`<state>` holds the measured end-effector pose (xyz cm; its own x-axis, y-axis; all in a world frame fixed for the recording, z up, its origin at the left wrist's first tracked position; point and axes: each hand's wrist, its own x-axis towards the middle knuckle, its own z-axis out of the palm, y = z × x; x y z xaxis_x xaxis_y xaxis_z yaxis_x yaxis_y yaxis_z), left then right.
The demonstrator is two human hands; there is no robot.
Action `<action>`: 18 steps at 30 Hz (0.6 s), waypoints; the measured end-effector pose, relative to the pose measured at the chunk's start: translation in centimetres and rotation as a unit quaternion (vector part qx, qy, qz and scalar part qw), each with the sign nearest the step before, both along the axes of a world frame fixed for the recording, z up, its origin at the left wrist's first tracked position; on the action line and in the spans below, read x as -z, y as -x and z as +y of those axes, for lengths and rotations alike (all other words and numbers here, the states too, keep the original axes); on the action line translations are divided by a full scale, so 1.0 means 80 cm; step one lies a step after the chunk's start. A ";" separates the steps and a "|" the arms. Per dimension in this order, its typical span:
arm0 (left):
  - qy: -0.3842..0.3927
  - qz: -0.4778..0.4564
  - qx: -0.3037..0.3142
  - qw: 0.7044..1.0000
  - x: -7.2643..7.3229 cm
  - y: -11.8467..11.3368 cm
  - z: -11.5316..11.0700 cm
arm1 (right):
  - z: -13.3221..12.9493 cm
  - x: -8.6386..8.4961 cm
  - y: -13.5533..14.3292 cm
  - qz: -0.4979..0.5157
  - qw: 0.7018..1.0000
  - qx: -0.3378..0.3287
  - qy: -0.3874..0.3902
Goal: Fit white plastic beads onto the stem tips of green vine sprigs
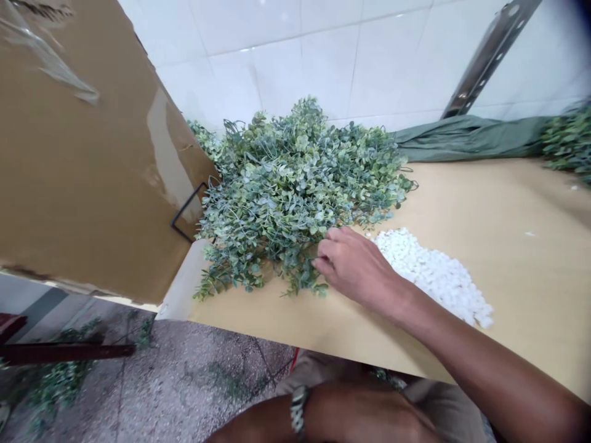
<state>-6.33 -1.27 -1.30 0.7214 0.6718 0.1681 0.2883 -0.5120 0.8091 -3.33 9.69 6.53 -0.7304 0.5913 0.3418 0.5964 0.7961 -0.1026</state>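
A large heap of green artificial leaf sprigs [295, 184] lies on the tan tabletop. My right hand [348, 261] is at the heap's front right edge, its fingers curled against the leaves; what they hold is hidden. To the right of that hand, partly behind my forearm, is a pile of small white pieces [434, 271]. Below the table's front edge, my left forearm with a metal watch [298, 409] crosses my lap. The fingers of my left hand cannot be seen.
A big cardboard box [92, 154] stands at the left. Green cloth [475, 138] lies along the tiled wall, with more foliage [570, 141] at the far right. Leaf scraps [60, 381] are scattered on the floor by a dark red bar [69, 352].
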 end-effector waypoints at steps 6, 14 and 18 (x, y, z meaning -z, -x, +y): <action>-0.299 0.041 -0.263 0.916 -0.079 0.113 -0.008 | -0.005 0.004 -0.029 0.088 0.996 -0.018 0.020; -0.293 0.354 -0.314 0.831 -0.054 0.150 0.049 | -0.045 0.003 -0.088 0.307 0.941 0.030 0.138; -0.331 0.359 -0.304 0.818 -0.048 0.147 0.042 | -0.065 0.021 -0.123 0.441 0.860 0.054 0.251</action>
